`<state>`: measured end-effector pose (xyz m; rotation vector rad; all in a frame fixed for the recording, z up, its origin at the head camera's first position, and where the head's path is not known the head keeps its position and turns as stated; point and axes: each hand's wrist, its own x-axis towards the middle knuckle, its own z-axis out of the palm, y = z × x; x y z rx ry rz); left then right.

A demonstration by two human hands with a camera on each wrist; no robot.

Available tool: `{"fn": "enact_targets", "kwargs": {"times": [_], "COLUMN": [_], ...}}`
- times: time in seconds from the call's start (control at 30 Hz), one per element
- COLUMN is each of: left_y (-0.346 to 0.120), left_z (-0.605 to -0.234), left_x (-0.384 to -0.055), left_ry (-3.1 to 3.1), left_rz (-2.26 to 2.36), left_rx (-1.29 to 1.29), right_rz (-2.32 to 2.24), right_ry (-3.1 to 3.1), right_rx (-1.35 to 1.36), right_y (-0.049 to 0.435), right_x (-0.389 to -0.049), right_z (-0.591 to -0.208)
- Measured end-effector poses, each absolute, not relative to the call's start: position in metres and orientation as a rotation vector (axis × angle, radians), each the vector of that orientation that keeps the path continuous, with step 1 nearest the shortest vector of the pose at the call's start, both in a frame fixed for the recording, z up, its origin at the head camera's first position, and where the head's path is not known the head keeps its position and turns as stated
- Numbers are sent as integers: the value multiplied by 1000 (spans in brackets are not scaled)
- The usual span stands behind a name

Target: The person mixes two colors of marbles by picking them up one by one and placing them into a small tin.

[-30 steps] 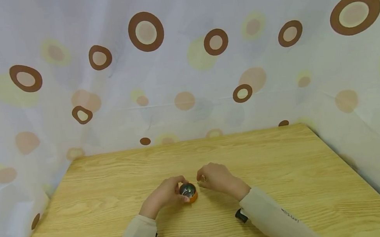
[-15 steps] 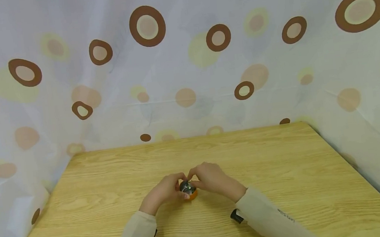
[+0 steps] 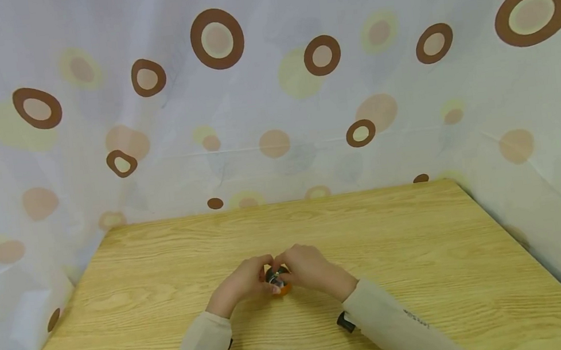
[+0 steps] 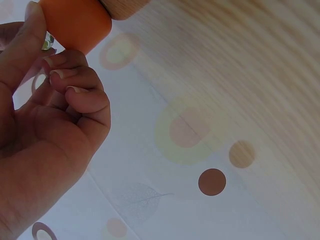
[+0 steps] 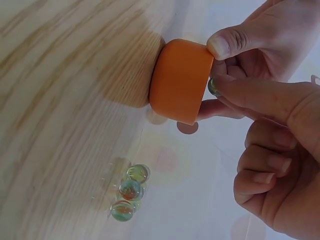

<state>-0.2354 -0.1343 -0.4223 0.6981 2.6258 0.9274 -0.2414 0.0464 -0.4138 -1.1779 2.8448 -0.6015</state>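
Note:
A small orange bowl (image 3: 284, 292) with a shiny metallic inside stands upright on the wooden table. My left hand (image 3: 243, 281) holds it from the left, thumb at the near rim and fingers on the far side. In the left wrist view the orange wall (image 4: 80, 22) shows just past the curled fingertips. My right hand (image 3: 308, 268) is over the bowl's mouth from the right. The right wrist view shows its thumb and finger pinching a glass marble (image 5: 213, 87) at the rim. The bowl's contents are hidden.
Several glass marbles (image 5: 130, 190) lie in a cluster on the table in the right wrist view. A black piece (image 3: 346, 322) shows beneath the right sleeve. The table (image 3: 370, 228) meets a patterned cloth (image 3: 272, 101) behind and at the sides.
My right hand has moved left, from beside the bowl to over its mouth, bringing the marble. My left hand keeps its hold on the bowl.

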Motion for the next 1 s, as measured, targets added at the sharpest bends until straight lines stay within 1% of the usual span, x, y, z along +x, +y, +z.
{"fn": "enact_targets", "kwargs": {"times": [0.33,0.47,0.83,1.0], "left_y": [-135,-134,-134,-134], "left_z": [-424,-424,-425,-425], "left_x": [-235,-236,-237,-237], "left_ry": [2625,2636,2646,2640], "left_rz": [946,927,890,895], "left_rx": [740,718,648,635], "right_rz": [-579,-614,-618,-659], "right_ry": [2848,2864,2958,2949], "right_rx": [-1176,-1161,-1095,-993], "right_y": [45,48,70,81], "right_x": [-240,-240,-249,-255], "right_z": [-413,-410,-403,-394]}}
